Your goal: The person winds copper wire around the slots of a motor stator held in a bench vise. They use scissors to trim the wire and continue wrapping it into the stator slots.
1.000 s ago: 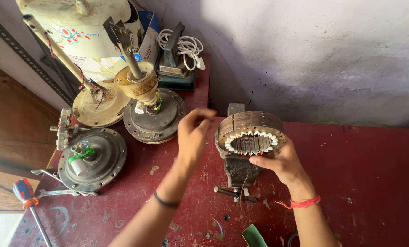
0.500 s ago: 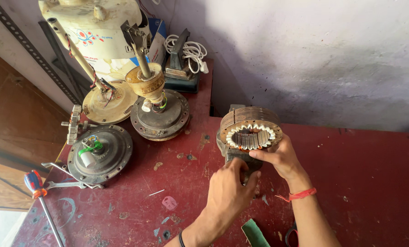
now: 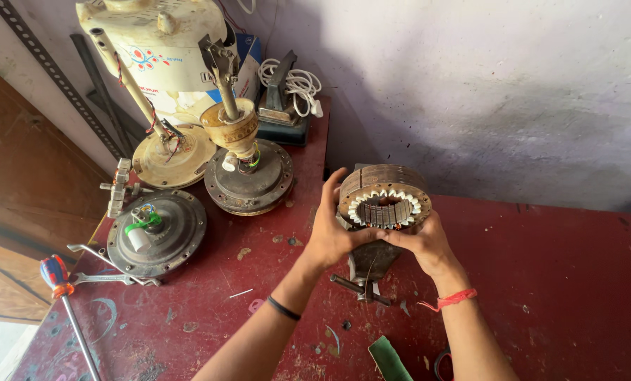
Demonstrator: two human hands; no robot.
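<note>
A round brown motor stator (image 3: 384, 196) with white slot liners around its toothed inner ring sits on top of a small bench vise (image 3: 365, 268) on the red table (image 3: 555, 282). My left hand (image 3: 332, 226) grips the stator's left side, thumb up along its wall. My right hand (image 3: 425, 240) cups its lower right edge. A black band circles my left wrist, a red thread my right one.
Three opened ceiling-fan motors stand at the left: a dark one (image 3: 153, 231), a rusty one with a shaft (image 3: 247, 176), a cream one (image 3: 173, 155). A screwdriver (image 3: 65, 303), a white fan body (image 3: 162, 49), an iron with white cord (image 3: 287, 99) and a green strip (image 3: 389, 360) lie around.
My left hand dropped from above the stator to the table near the vise, then rose and took hold of the stator's left side. My right hand stayed on it.
</note>
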